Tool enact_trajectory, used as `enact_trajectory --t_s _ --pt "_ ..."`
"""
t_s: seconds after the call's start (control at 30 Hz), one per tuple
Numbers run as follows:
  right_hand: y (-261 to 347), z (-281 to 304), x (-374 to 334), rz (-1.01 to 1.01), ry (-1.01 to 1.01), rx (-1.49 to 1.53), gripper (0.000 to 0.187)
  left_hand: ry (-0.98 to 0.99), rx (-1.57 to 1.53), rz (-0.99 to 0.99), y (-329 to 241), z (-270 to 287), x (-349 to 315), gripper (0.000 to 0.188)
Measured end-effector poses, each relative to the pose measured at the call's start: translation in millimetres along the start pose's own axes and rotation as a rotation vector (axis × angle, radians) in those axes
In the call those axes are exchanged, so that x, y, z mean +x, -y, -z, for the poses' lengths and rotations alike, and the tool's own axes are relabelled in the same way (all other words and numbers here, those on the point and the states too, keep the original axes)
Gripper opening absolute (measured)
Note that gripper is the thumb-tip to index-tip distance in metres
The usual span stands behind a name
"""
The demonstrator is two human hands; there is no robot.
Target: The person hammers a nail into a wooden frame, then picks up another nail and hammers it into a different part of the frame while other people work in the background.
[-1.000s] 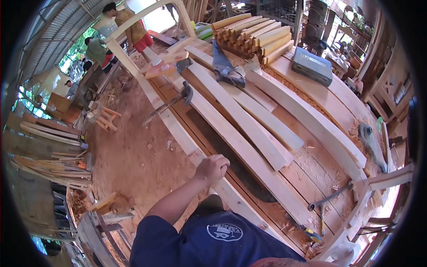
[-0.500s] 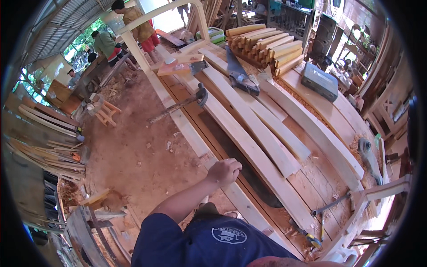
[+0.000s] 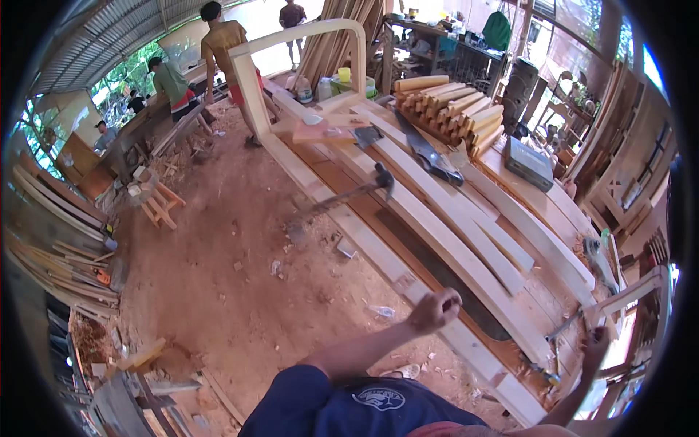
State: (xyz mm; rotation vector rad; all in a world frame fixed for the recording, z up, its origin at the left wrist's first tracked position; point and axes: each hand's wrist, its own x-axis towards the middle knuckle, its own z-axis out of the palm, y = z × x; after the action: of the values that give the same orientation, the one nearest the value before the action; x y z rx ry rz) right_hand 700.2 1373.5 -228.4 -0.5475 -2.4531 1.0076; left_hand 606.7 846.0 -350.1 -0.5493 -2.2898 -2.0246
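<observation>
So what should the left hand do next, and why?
Maybe reach the left hand forward and nudge the hammer inward. Its handle sticks out past the long pale beam, over the floor, so it could get bumped, and that hand is closer than the right hand.

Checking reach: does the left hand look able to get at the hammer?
Probably, with a stretch: the hammer lies farther along the wooden frame, overhanging its edge, and nothing visible stands between it and the left hand.
</observation>
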Motion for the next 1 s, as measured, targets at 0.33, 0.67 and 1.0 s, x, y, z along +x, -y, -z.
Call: enact_trajectory --t_s 0.33,0.67,1.0 --pt "304 -361 -270 0.111 0.929 0.642 0.019 -0.113 -0.444 0.355 -19 165 -155 0.020" --pt "456 -484 -318 0.423 1.367 0.431 0.014 -0.908 -0.780 0.289 -29 318 -234 0.014" --pt "453 -643 -119 0.221 0.193 0.156 0.040 -1.002 -0.083 0.284 -22 533 -179 0.019"
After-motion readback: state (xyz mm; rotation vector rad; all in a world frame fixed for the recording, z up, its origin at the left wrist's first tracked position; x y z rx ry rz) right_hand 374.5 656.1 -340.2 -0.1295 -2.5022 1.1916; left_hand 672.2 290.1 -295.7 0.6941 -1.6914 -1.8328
